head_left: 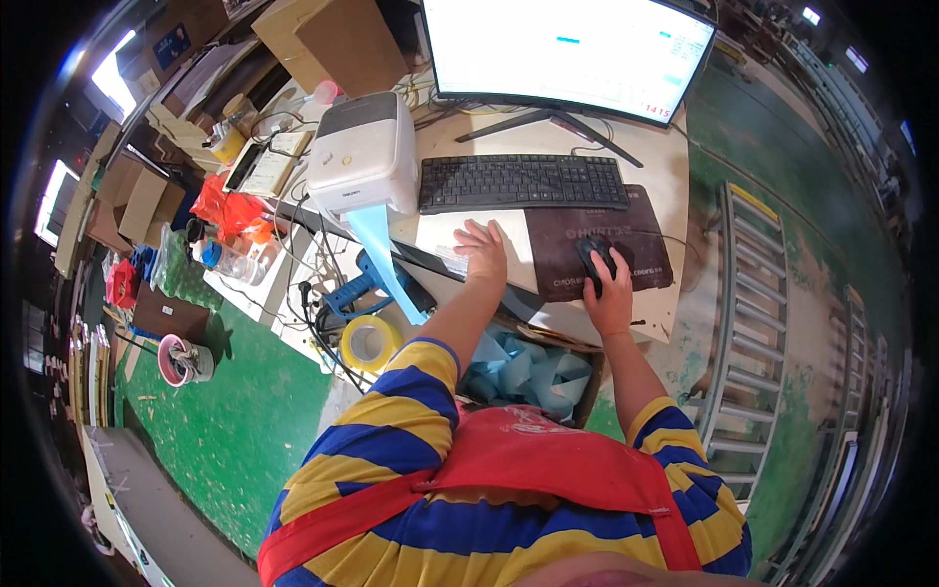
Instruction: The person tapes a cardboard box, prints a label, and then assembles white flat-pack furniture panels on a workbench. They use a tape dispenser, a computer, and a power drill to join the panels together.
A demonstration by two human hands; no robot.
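Observation:
My right hand (608, 284) rests over a black computer mouse (595, 252), its fingers curved around it, on a dark mouse pad (558, 264). Fingers apart and holding nothing, my left hand (481, 252) lies near the desk's front edge, just below a black keyboard (523, 183). Left of the keyboard stands a white label printer (362, 157) with a grey lid. From its front hangs a strip of light blue label backing (377, 245). Behind the keyboard a lit monitor (567, 54) stands on a black base.
Left of my left arm are a blue heat-gun-like tool (354, 289), a roll of yellow tape (371, 343) and loose cables. Below the desk edge, a box holds crumpled blue strips (533, 375). A roller conveyor (748, 323) stands right; a pink-rimmed bucket (186, 360) sits on the green floor.

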